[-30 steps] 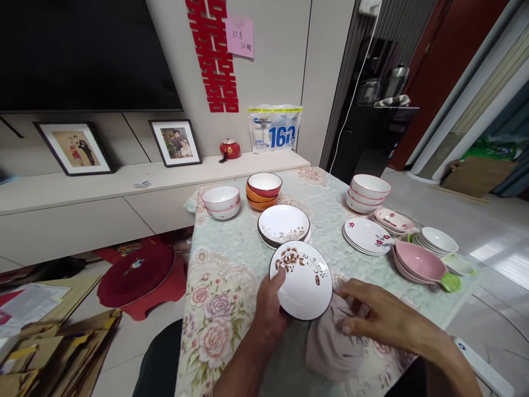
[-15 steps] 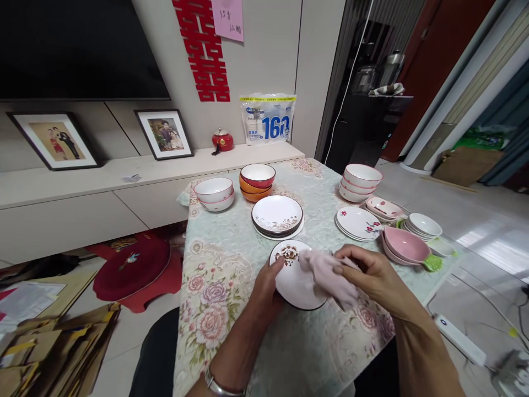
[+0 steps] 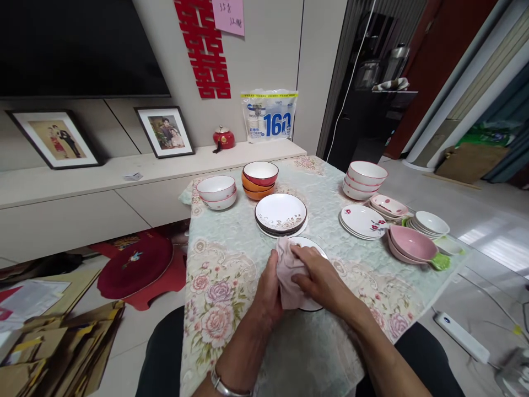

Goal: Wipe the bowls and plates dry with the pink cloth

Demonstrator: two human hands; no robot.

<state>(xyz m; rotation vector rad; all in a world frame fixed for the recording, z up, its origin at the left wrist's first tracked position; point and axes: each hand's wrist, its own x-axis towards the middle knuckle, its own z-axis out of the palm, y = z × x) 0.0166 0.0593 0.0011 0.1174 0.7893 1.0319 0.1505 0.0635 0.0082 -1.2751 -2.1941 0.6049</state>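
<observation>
A white plate (image 3: 313, 246) with a dark rim is held near the front of the table, mostly covered by a pale pink cloth (image 3: 289, 275). Around its left edge closes my left hand (image 3: 268, 289), the thumb at the cloth's side. My right hand (image 3: 320, 278) presses the cloth onto the plate's face, fingers bent over the fabric. Just beyond the plate stands a stack of dark-rimmed plates (image 3: 281, 212) with brown floral print. Most of the held plate's brown flower pattern is hidden by cloth and fingers.
At the back are pink-rimmed bowls (image 3: 216, 188) and orange and red bowls (image 3: 259, 174). On the right are more bowls (image 3: 367, 173), flowered plates (image 3: 363, 220), pink dishes (image 3: 413, 242) and small white bowls (image 3: 432, 222). A red stool (image 3: 136, 270) stands left of the table.
My right hand has moved left with the cloth, from the plate's right side to across its face. The cloth now covers the brown flower and reaches my left thumb.
</observation>
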